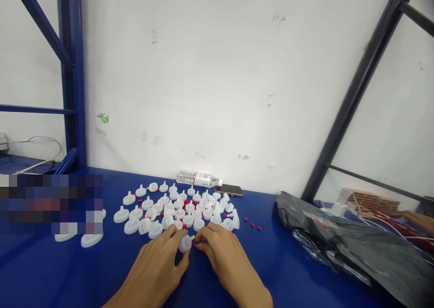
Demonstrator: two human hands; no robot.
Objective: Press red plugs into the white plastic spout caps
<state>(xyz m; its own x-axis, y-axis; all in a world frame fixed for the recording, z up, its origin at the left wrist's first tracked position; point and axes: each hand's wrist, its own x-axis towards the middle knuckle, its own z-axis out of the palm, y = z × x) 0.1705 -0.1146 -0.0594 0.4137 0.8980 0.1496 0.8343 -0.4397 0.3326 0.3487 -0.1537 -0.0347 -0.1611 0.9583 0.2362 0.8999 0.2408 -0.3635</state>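
Note:
Between the thumb and fingers of my left hand (158, 262) is a white plastic nozzle cap (185, 243), tilted so its spout points right. Close to that spout, my right hand (225, 256) pinches a small red tip (195, 244), partly hidden by the fingers. Whether the tip touches the spout I cannot tell. Just beyond both hands lies a spread of similar white nozzle caps (155, 229), some upright and some on their sides. Small red tips (186, 202) are scattered among them.
A clear bottle (198, 178) lies by the wall beside a dark phone (228, 190). Several loose red tips (252, 225) are right of the pile. Grey plastic bags (352, 240) cover the right side. Another person's hand (415, 220) shows at far right. More white caps (91, 239) stand left.

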